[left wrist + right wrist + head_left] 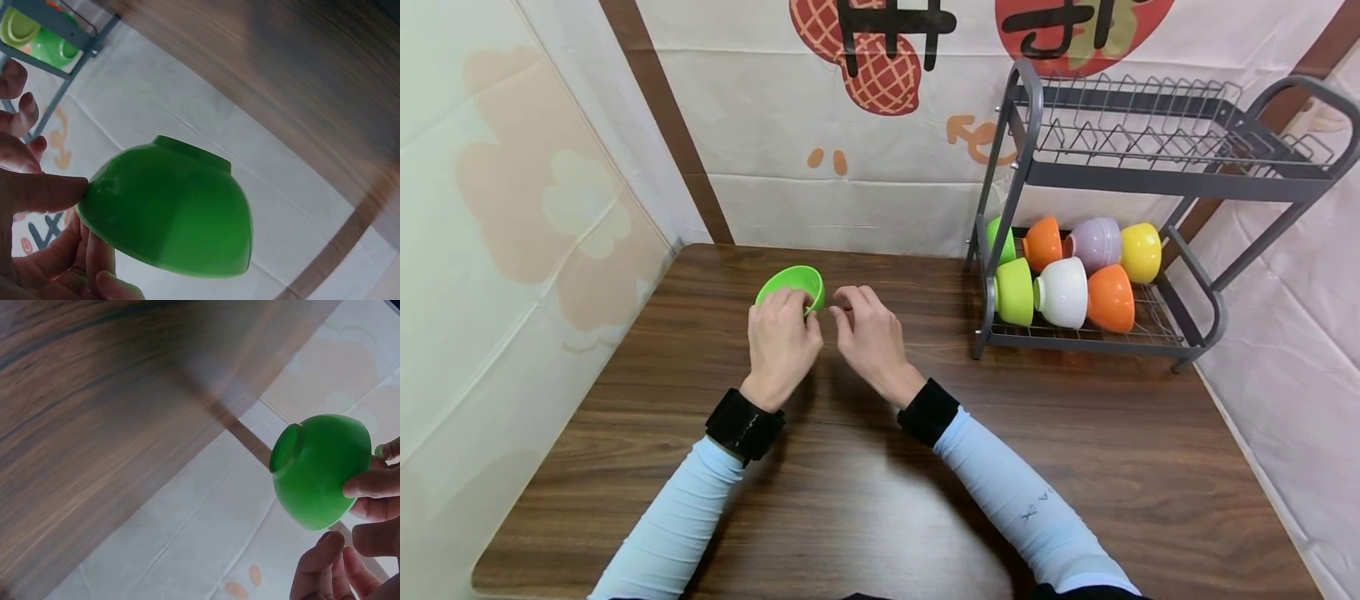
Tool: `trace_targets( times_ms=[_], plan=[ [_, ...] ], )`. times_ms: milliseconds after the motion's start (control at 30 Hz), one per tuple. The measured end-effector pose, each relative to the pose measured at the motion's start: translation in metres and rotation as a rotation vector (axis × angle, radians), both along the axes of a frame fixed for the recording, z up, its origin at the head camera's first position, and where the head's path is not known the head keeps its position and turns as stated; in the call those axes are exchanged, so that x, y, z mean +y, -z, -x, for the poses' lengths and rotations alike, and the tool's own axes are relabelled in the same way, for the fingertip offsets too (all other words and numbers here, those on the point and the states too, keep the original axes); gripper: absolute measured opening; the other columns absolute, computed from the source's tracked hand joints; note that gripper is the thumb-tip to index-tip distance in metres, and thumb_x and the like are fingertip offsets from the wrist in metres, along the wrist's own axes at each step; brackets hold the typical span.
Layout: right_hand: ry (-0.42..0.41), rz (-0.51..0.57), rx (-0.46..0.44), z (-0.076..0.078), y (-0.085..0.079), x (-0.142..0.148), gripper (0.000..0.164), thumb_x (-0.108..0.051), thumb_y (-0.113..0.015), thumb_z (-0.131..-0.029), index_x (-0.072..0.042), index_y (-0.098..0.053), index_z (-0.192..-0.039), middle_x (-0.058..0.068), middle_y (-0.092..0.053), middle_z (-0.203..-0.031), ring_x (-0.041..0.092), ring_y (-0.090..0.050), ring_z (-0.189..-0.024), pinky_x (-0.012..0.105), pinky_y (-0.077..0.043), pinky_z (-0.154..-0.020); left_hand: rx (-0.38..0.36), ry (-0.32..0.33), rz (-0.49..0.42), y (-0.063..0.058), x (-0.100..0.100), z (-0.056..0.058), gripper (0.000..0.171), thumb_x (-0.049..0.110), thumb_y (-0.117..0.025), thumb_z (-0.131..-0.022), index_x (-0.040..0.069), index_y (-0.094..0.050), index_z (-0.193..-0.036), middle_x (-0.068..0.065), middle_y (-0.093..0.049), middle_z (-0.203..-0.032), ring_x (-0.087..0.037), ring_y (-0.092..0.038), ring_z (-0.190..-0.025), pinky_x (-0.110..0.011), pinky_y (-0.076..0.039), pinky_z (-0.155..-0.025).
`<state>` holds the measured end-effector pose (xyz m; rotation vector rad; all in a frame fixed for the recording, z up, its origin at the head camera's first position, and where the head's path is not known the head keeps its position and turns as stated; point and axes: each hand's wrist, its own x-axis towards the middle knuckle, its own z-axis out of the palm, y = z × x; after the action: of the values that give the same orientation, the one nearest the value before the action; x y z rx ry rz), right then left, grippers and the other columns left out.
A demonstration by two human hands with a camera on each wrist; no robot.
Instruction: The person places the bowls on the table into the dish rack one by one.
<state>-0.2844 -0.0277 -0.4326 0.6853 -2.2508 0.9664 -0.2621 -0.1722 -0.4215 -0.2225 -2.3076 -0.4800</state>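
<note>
A bright green bowl (795,281) is held above the far left part of the table by my left hand (781,343). In the left wrist view, the thumb lies on the outer wall of the bowl (175,209) near its rim, with the fingers on the inner side. My right hand (876,340) is just right of the bowl, its fingers loosely bent and holding nothing. A small gap separates the right fingertips (331,540) from the bowl (325,472) in the right wrist view.
On the right of the brown wooden table (865,467) stands a grey two-tier rack (1172,177). Its lower tier bears several bowls, among them a white bowl (1063,293), a purple bowl (1097,243) and a yellow bowl (1141,252). A printed cloth (880,204) hangs behind the table.
</note>
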Motion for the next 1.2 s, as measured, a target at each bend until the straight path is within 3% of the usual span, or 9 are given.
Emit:
trace_targets(
  times_ms=[567, 900, 1067, 1200],
  plan=[
    [0.055, 0.057, -0.009, -0.003, 0.000, 0.035, 0.015, -0.019, -0.060, -0.093, -0.011, -0.063, -0.106, -0.001, -0.058, -0.098, 0.005, -0.059, -0.076, 0.024, -0.046, -0.060, 0.039, 0.070, 0.063, 0.002, 0.029, 0.003, 0.010, 0.006, -0.067, -0.075, 0.005, -0.065, -0.085, -0.007, -0.059, -0.083, -0.029, -0.053, -0.077, -0.043, -0.036, -0.064],
    [0.068, 0.054, -0.006, -0.005, 0.008, 0.048, 0.020, -0.017, -0.060, -0.093, -0.013, -0.062, -0.113, 0.004, -0.056, -0.107, 0.011, -0.056, -0.067, 0.023, -0.044, -0.057, 0.037, 0.100, 0.076, 0.000, 0.041, 0.007, 0.011, 0.005, -0.067, -0.076, 0.006, -0.065, -0.086, -0.007, -0.059, -0.085, -0.029, -0.051, -0.079, -0.043, -0.035, -0.065],
    [0.048, 0.000, 0.024, -0.004, 0.013, 0.054, 0.032, -0.011, -0.061, -0.091, -0.013, -0.059, -0.124, 0.003, -0.050, -0.125, 0.009, -0.061, -0.076, 0.022, -0.047, -0.061, 0.027, 0.124, 0.125, -0.001, 0.048, 0.009, 0.013, 0.004, -0.061, -0.078, 0.007, -0.066, -0.089, -0.007, -0.057, -0.089, -0.030, -0.050, -0.085, -0.044, -0.034, -0.068],
    [0.058, -0.048, 0.051, -0.003, 0.016, 0.060, 0.034, -0.010, -0.063, -0.090, -0.012, -0.059, -0.124, 0.005, -0.050, -0.129, 0.014, -0.059, -0.094, 0.028, -0.050, -0.064, 0.026, 0.168, 0.157, -0.002, 0.053, 0.012, 0.018, 0.000, -0.058, -0.079, 0.007, -0.067, -0.093, -0.007, -0.056, -0.093, -0.030, -0.048, -0.089, -0.044, -0.033, -0.070]
  ],
)
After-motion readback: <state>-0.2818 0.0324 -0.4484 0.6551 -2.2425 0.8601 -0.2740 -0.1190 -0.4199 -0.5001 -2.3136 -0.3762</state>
